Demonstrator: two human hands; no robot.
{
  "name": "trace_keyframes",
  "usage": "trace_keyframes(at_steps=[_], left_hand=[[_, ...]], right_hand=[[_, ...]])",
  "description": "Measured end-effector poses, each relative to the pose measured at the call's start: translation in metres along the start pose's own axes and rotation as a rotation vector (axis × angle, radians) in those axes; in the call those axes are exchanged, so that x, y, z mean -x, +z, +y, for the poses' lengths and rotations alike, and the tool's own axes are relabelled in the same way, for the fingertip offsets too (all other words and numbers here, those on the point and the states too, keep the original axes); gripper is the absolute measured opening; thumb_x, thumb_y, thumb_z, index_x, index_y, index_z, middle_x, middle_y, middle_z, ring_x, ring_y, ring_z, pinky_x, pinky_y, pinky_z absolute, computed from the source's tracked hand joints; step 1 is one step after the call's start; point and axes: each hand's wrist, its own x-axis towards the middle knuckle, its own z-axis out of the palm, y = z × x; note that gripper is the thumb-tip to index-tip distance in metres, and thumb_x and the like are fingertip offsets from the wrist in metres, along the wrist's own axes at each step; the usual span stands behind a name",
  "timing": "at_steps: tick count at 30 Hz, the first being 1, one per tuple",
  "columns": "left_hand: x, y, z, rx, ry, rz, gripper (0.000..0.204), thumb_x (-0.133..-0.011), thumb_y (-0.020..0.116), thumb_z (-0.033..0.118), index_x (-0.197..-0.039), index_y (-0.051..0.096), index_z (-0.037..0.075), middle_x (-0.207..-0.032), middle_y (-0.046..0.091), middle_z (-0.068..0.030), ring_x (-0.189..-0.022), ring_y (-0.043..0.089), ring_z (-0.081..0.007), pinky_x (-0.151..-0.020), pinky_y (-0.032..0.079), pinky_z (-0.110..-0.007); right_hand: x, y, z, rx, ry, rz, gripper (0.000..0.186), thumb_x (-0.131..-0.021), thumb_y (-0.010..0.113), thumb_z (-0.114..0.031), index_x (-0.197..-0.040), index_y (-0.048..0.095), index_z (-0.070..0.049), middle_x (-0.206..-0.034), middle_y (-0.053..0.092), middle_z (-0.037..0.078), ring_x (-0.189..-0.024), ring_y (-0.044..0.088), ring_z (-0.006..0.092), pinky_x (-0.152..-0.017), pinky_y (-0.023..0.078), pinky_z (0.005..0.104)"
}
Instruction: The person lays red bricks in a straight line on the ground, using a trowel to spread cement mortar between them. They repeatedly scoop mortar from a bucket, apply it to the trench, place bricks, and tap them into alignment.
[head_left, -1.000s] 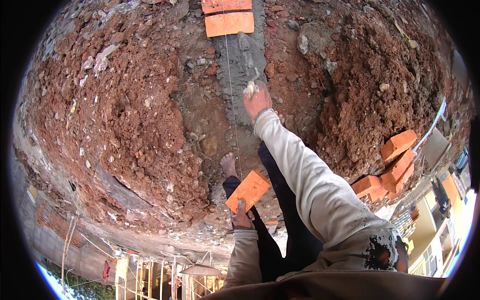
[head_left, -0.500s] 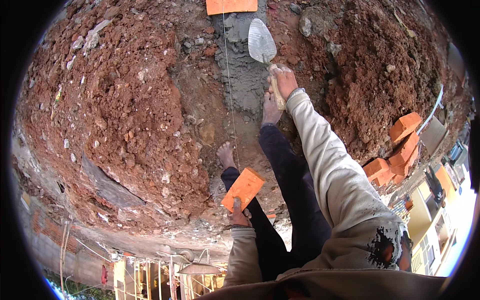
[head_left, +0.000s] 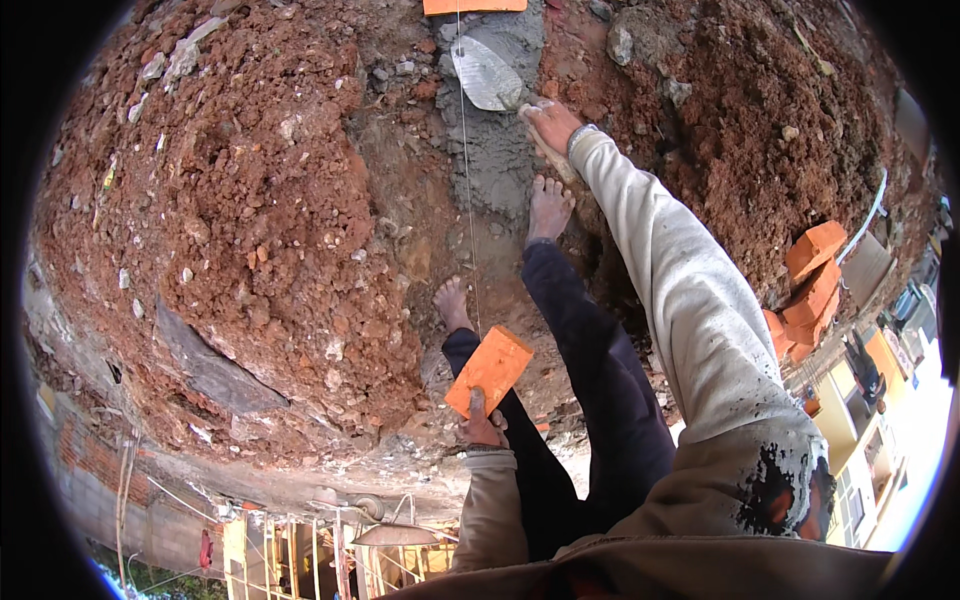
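My right hand is closed round the wooden handle of a trowel. The trowel's pale metal blade lies over a strip of wet grey mortar, pointing up and left. In my left hand is an orange brick, gripped at its lower end with the thumb on top, held above the ground near my legs. Another brick sits at the far end of the mortar, partly cut off by the picture's edge. A thin taut string runs along the mortar, passing over the blade's tip.
Heaps of reddish soil and stones rise left and right of the trench. Several orange bricks are piled at the right. My bare feet stand at the mortar's near end. A wheelbarrow is behind at lower left.
My right hand has swung the trowel leftward and slightly up, turning the blade over the middle of the mortar. The brick in my left hand has hardly moved.
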Motion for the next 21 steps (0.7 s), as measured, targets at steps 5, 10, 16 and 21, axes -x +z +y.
trace_keyframes(at_steps=[5, 10, 16, 21], left_hand=[[-0.007, -0.010, -0.010, 0.008, 0.061, 0.008, 0.039, -0.088, 0.061, 0.038, -0.111, 0.052, 0.006, -0.076, 0.055, -0.0003, -0.044, 0.043, -0.0054, -0.038, 0.036, -0.020], [-0.003, -0.007, -0.003, 0.063, 0.066, -0.024, 0.033, -0.086, 0.066, 0.031, -0.105, 0.052, 0.009, -0.072, 0.056, -0.0008, -0.040, 0.044, -0.0077, -0.035, 0.036, -0.022], [-0.003, -0.004, 0.008, 0.024, 0.074, -0.084, 0.031, -0.085, 0.067, 0.029, -0.105, 0.052, 0.009, -0.070, 0.054, -0.0003, -0.040, 0.044, -0.0078, -0.034, 0.036, -0.022], [-0.009, -0.011, 0.012, -0.081, 0.118, -0.068, 0.036, -0.088, 0.062, 0.035, -0.110, 0.053, 0.008, -0.074, 0.055, -0.0002, -0.043, 0.043, -0.0064, -0.037, 0.036, -0.021]], right_hand=[[0.036, -0.002, 0.025, 0.476, -0.164, 0.188, 0.040, -0.088, 0.048, -0.038, -0.105, 0.055, -0.003, -0.105, 0.061, 0.027, -0.098, 0.056, 0.0468, -0.085, 0.046, 0.0502], [0.044, -0.003, 0.043, 0.236, 0.069, 0.655, 0.039, -0.087, 0.053, -0.037, -0.109, 0.053, -0.004, -0.104, 0.061, 0.027, -0.101, 0.055, 0.0458, -0.086, 0.045, 0.0506], [-0.023, -0.011, 0.047, -0.020, 0.034, 0.754, 0.040, -0.086, 0.054, -0.036, -0.107, 0.057, -0.003, -0.103, 0.062, 0.025, -0.103, 0.056, 0.0438, -0.088, 0.045, 0.0483], [-0.029, -0.015, 0.028, -0.435, 0.069, 0.533, 0.028, -0.086, 0.056, -0.027, -0.092, 0.061, 0.000, -0.082, 0.064, 0.014, -0.068, 0.063, 0.0282, -0.064, 0.050, 0.0386]])
